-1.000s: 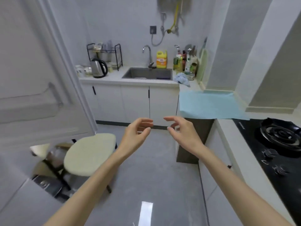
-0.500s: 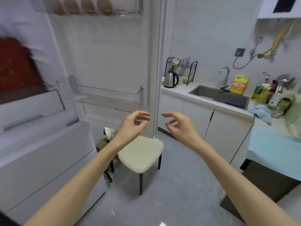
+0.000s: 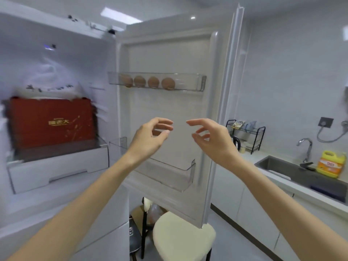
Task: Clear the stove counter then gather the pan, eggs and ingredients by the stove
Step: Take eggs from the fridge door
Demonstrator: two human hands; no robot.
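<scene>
While raised empty before the open white refrigerator door (image 3: 169, 113), left hand (image 3: 148, 136) and right hand (image 3: 212, 140) with fingers loosely curled and parted, holding nothing, just apart from each other. High on that door, four brown oval eggs (image 3: 147, 82) side by side in the clear plastic upper door shelf (image 3: 190, 81), row running lengthwise along the shelf, each egg apparently upright, smooth and matte, seen blurred through the plastic. Left of the door, dark red cardboard box with gold print (image 3: 51, 122) inside the fridge; below the door, cream padded stool (image 3: 183, 240).
</scene>
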